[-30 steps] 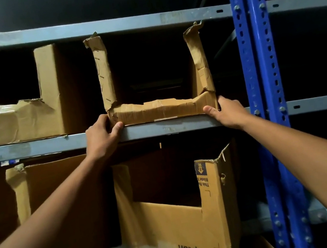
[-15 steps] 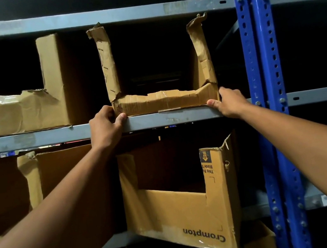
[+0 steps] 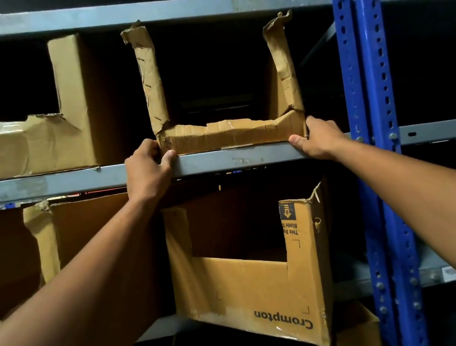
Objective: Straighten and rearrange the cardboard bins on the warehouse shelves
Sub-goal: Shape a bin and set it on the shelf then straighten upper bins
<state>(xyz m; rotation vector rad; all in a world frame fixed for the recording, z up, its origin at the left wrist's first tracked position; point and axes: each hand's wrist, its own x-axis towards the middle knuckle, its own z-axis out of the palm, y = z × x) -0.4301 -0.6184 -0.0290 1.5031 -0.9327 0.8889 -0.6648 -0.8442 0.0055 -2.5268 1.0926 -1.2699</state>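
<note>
Both hands reach up to a battered cardboard bin [image 3: 232,134] that sits at the front edge of a grey metal shelf [image 3: 40,186]. At the bin's lower left corner, the left hand [image 3: 147,168] has its fingers curled round the side wall and its thumb pressed against the front face, so it grips the corner. At the lower right corner, the right hand [image 3: 318,140] wraps its fingers round the other side, with the thumb lying along the shelf lip just under the bin's front; it grips that corner too. Between the hands, the bin's low front wall is crumpled and taped, and two torn side flaps stand up above them, nearly reaching the shelf beam overhead [image 3: 131,11]. Beyond the left hand, on the same shelf and apart from the held bin, stands a second cut-open bin [image 3: 32,140]. Just past the right hand rises a blue perforated upright [image 3: 380,146], close beside the bin's right side. Below the hands, on the next shelf down, a Crompton box [image 3: 257,295] sits tilted, its printing upside down and its front corner hanging over the shelf edge. More cardboard shows in the dark below it and under the left forearm.
</note>
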